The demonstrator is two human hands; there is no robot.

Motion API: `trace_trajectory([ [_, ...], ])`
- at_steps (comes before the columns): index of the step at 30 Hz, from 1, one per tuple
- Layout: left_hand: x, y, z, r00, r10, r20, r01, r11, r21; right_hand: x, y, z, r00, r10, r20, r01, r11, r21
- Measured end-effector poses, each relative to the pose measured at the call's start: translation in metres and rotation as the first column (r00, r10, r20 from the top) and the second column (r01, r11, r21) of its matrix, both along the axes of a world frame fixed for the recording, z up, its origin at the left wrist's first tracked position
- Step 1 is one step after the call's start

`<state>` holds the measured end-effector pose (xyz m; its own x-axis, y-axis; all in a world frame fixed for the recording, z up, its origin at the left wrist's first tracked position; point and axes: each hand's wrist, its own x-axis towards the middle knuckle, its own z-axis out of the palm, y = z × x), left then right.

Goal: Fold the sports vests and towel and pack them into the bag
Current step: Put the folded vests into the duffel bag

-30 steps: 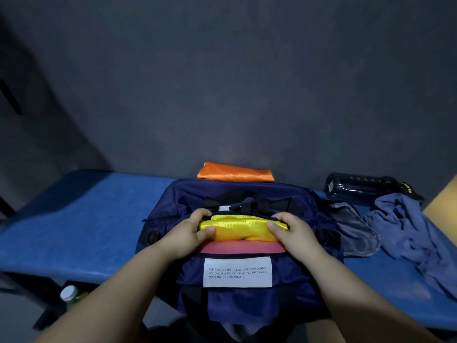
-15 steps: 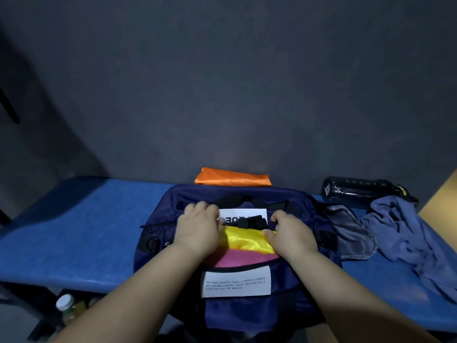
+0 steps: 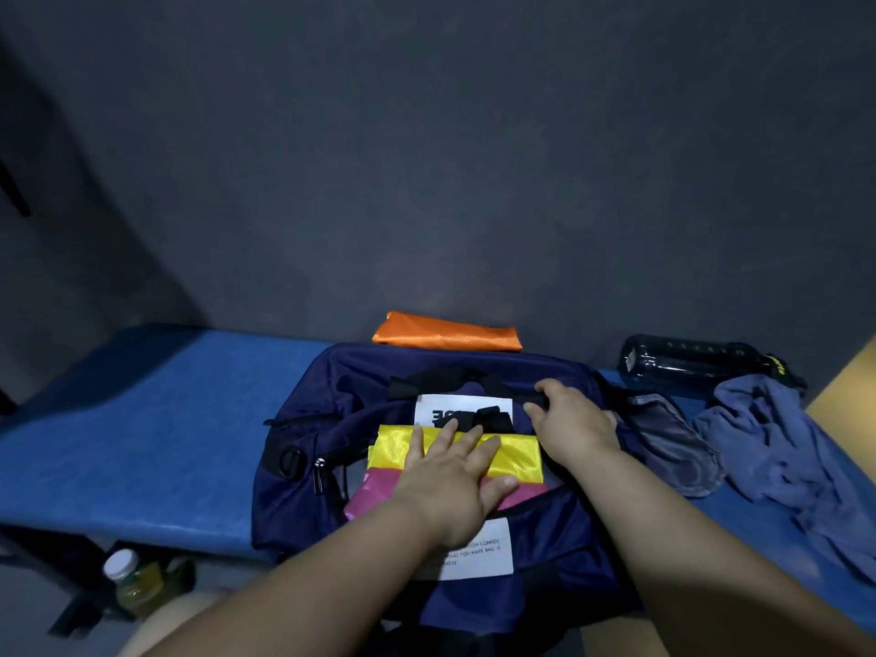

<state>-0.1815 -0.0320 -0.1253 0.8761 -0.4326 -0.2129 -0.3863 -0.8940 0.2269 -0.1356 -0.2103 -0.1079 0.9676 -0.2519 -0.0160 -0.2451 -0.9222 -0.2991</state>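
Since everything rests on it, desk (image 3: 142,419): blue, spanning the lower half of the frame; nothing on it has shifted in the last second.
Bag (image 3: 545,528): navy, centre of the frame, mouth open toward the camera; both packed vests lie in that mouth.
Towel (image 3: 782,448): blue-grey, crumpled at the right edge of the frame, well apart from the bag; not yet folded.
Orange vest (image 3: 445,334): folded flat just behind the bag, against the wall; not yet packed.
Yellow vest (image 3: 514,455): a second ago it was a bundle held at both ends over the opening; now it lies spread flat inside the bag, overlapping the pink one; it looks delivered.
Pink vest (image 3: 374,495): under the yellow one, its near edge showing at the bag's front lip.
Left grip (image 3: 450,481): has let go of the bundle's end; now wide, fingers spread and flat, pressing down on both vests.
Right grip (image 3: 573,424): has left the vest and moved up-right; fingers now curled on the bag's far rim beside the black strap, likely steadying it.
Meaning: two vests appear packed; orange vest and towel remain.
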Motion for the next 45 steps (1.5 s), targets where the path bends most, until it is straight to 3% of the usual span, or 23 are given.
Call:
trace_trajectory([
  [8,0.003,-0.001,-0.006,1.000,-0.026,-0.008,0.026,0.999,0.020,0.008,0.003,0.001,0.999,0.044,-0.014,-0.043,0.997,0.064],
  [15,0.006,0.001,-0.007,1.000,-0.010,-0.013,0.010,1.000,0.028,0.029,0.006,0.031,0.991,-0.013,0.136,-0.017,0.977,0.214],
  [18,0.007,0.001,-0.008,1.000,-0.013,-0.011,0.013,1.000,0.027,0.029,0.005,0.041,0.987,0.009,0.160,-0.039,0.982,0.183],
  [25,0.008,0.002,-0.002,0.999,0.009,-0.054,-0.008,1.000,0.011,0.013,-0.001,0.006,0.999,0.023,-0.037,-0.023,1.000,-0.010],
  [30,0.006,0.017,0.010,1.000,-0.005,-0.001,0.005,1.000,-0.013,0.011,0.009,0.008,0.991,0.058,0.124,-0.033,0.980,-0.194],
  [34,0.007,0.048,0.014,0.992,-0.028,0.119,0.034,0.998,-0.048,0.013,0.029,0.016,0.913,0.280,0.297,-0.231,0.954,-0.191],
  [39,0.001,0.074,0.006,0.997,-0.007,0.071,0.014,0.995,-0.098,0.022,0.072,0.013,0.913,0.396,0.101,-0.381,0.914,-0.139],
  [45,0.004,0.076,-0.004,0.999,0.003,-0.051,-0.010,0.990,-0.137,0.032,0.094,-0.001,0.940,0.338,-0.046,-0.340,0.940,-0.018],
])
